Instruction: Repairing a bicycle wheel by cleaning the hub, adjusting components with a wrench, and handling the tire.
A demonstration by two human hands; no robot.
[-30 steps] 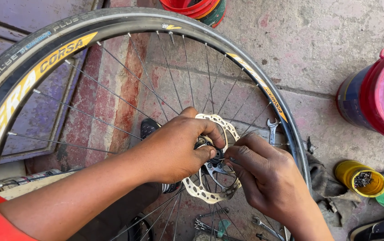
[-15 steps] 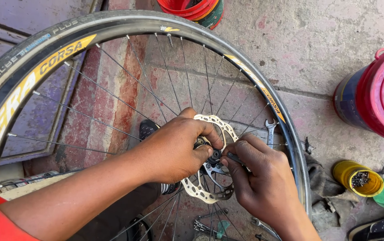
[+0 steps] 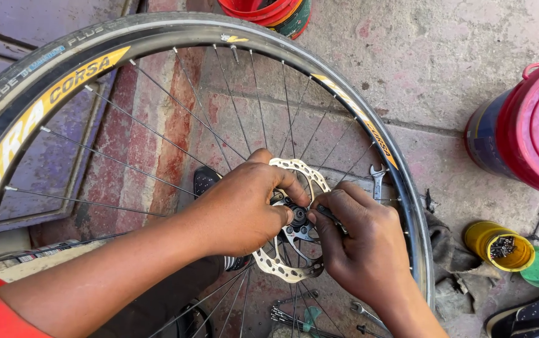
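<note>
Here both hands, left hand (image 3: pixel 244 209) and right hand (image 3: pixel 360 247), pinch at the wheel hub (image 3: pixel 299 218), perhaps gripping a small tool

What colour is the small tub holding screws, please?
Yellow tub, seen in the head view.

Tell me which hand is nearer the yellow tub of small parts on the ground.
Right. The right hand works at the wheel hub, on the side toward the yellow tub; the left hand grips the disc farther away.
</note>
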